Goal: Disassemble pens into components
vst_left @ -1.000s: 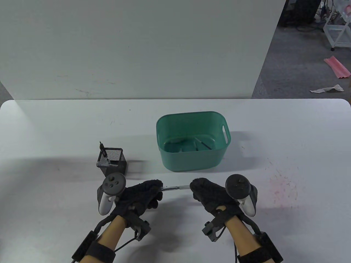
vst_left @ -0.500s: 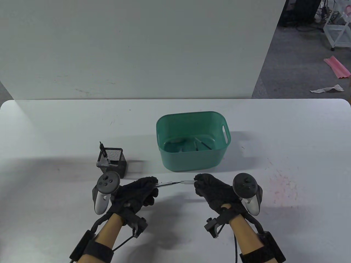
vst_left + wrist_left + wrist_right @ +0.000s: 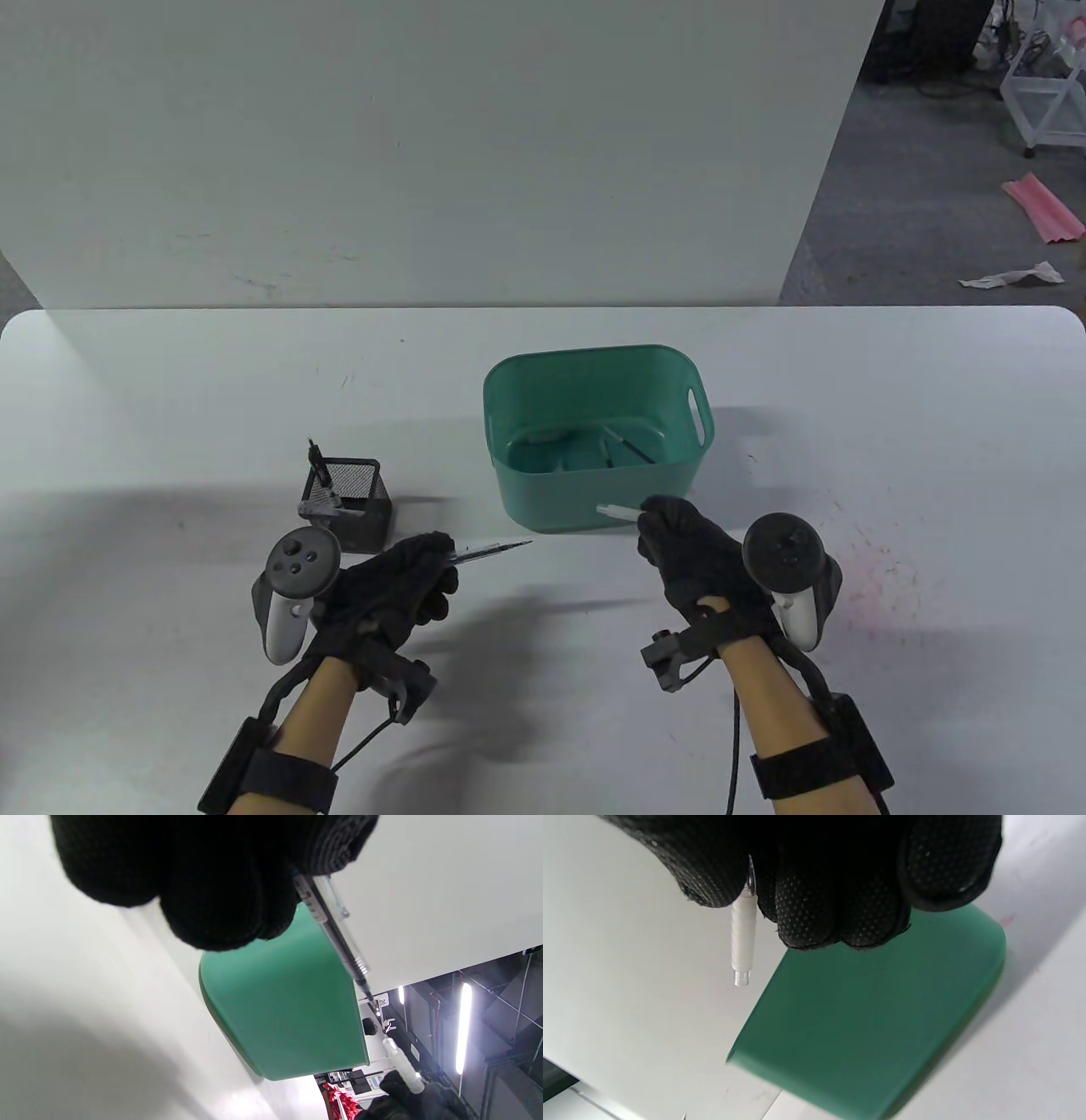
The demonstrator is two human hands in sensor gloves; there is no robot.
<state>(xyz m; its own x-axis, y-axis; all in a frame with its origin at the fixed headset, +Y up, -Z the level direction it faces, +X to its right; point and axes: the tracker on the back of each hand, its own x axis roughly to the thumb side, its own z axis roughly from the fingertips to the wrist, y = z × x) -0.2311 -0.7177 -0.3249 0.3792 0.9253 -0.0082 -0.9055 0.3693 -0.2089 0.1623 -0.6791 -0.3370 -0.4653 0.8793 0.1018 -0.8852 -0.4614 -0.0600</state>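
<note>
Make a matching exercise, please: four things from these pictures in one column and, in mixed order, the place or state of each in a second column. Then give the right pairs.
Things:
1. white grip section
2. pen body with refill
3. green bin
4. mesh pen cup

Places or states:
A. stands on the table behind the left hand
B. pinched by the right hand
C. holds loose pen parts
D. held by the left hand, tip towards the right

Pairs: 1-B, 2-D, 3-C, 4-A

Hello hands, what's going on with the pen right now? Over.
Left hand grips pen body, refill tip out. Right hand pinches white grip piece beside green bin. Pen apart. Nothing in the way.
</note>
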